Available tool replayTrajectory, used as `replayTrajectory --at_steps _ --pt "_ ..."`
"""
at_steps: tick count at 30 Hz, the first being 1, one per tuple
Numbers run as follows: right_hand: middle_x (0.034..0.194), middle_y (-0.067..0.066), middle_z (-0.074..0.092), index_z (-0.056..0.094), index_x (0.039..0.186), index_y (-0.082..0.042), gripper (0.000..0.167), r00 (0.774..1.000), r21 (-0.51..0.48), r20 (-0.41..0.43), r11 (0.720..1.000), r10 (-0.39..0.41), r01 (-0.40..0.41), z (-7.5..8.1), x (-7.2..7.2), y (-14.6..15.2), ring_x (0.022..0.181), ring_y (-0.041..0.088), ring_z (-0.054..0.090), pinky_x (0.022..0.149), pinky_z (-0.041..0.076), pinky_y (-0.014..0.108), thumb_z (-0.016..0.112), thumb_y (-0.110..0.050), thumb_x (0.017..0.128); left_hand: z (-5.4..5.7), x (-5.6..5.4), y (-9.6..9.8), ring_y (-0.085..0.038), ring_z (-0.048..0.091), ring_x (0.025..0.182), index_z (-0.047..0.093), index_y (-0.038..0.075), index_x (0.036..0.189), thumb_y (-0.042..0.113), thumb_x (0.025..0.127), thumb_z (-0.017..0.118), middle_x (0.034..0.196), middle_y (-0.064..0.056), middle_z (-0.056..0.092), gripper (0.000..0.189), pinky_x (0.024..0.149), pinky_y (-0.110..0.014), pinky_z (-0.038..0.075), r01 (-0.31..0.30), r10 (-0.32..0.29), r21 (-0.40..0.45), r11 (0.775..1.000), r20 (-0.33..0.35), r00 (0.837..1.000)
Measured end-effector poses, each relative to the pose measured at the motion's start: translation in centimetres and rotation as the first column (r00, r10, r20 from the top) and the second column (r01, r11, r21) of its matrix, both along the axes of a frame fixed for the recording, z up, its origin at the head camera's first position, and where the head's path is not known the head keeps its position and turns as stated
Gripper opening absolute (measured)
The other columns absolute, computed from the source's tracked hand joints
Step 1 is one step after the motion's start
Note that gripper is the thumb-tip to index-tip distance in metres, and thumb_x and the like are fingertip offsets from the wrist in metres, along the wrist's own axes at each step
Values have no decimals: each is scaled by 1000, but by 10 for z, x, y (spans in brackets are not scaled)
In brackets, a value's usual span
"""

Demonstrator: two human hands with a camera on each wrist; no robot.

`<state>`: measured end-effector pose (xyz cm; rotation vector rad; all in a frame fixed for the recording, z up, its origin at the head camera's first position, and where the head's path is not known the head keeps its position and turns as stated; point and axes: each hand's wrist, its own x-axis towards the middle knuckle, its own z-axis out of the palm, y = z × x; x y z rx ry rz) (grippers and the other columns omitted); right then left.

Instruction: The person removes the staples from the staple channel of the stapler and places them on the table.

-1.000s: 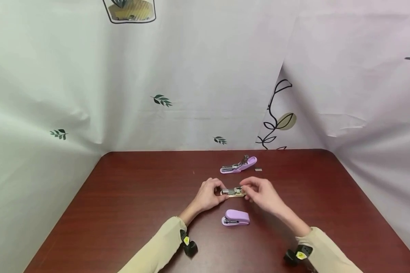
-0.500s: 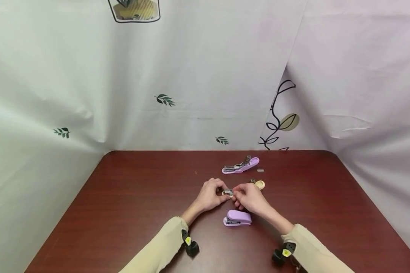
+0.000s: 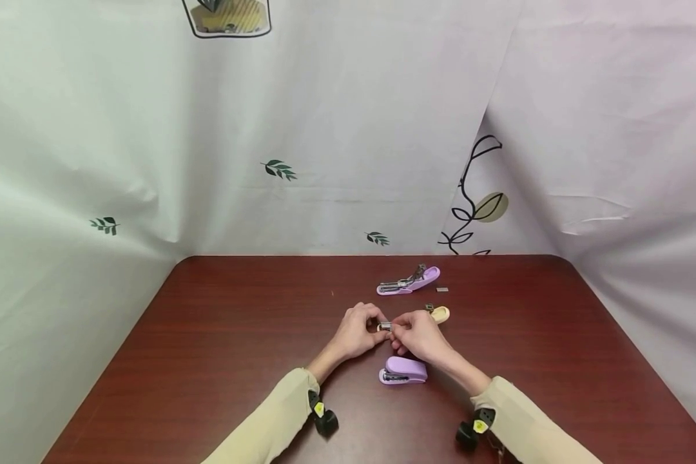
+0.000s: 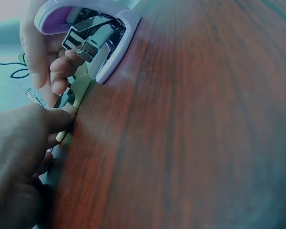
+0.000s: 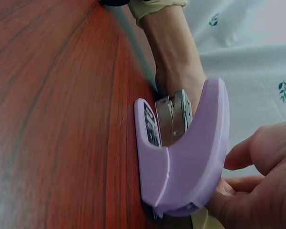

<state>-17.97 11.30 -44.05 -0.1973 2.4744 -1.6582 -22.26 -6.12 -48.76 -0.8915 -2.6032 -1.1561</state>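
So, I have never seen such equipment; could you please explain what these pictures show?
There is no machine, only a person working bare-handed. The wide picture comes from a head camera; the close ones from the left-wrist camera and the right-wrist camera. On the brown table, the left grip holds a cream stapler, folded open. The right grip is at its metal track; whether it pinches something is too small to see. Nearer the person stands a purple stapler; farther back lie a second purple stapler, opened wide, and a small grey piece.

Leaf-printed cloth (image 3: 348,116) behind brown table (image 3: 238,316)
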Motion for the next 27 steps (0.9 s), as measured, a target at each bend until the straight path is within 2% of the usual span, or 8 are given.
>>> replayTrajectory --at_steps 4,7,11,14,16,20,24,27 --pt "64 8 65 63 95 19 16 1000 -66 -7 998 -2 2 2 2 -3 53 12 63 51 54 28 54 6 91 0 -1 0 -12 50 75 72 14 83 18 76 87 79 5 63 17 67 -26 39 4 -4 -10 1000 -2 1000" --pt "63 7 64 64 92 19 16 999 -84 -8 996 -35 34 3 4 -7 51 11 62 50 53 27 54 6 89 1 -1 -1 -13 50 75 72 14 83 17 76 86 78 5 62 16 67 -26 39 8 -8 -11 1000 -3 1000" --pt "63 8 64 66 91 15 13 993 -55 19 992 -116 117 2 4 -12 50 12 61 49 53 28 57 6 88 1 0 -1 -13 50 74 73 14 83 16 76 86 78 5 63 15 66 -26 39 10 -10 -11 1000 -8 1000" --pt "61 8 64 68 89 12 10 987 -12 3 987 -163 163 0 2 -16 48 13 61 46 52 28 60 6 87 2 1 -2 -13 50 75 73 14 83 16 76 86 79 5 63 15 67 -25 39 10 -10 -12 1000 -5 1000" --pt "59 8 63 68 87 9 7 983 12 -22 983 -180 181 0 2 -17 45 13 60 44 51 28 63 5 87 2 1 -2 -13 50 75 73 13 83 15 76 85 79 5 63 14 67 -25 39 8 -8 -14 1000 -3 1000" --pt "58 6 63 67 83 4 3 981 71 -95 982 -166 173 -2 0 -18 42 14 58 41 50 29 66 3 86 3 1 -2 -12 50 76 73 14 84 14 77 85 80 5 63 14 67 -26 40 2 -1 -25 1000 3 1000" --pt "58 3 63 63 79 -2 8 972 147 -182 974 -146 174 -8 -3 -17 39 13 57 39 48 29 67 4 83 3 2 -2 -12 50 77 72 14 84 15 77 85 80 5 63 15 68 -26 40 -2 2 -31 1000 7 1000" --pt "56 0 61 63 83 -2 8 963 193 -235 964 -134 181 -11 -4 -18 39 11 56 39 47 29 69 4 83 2 2 -2 -12 50 77 72 14 83 14 76 85 80 4 63 15 68 -26 40 0 0 -29 1000 3 1000"
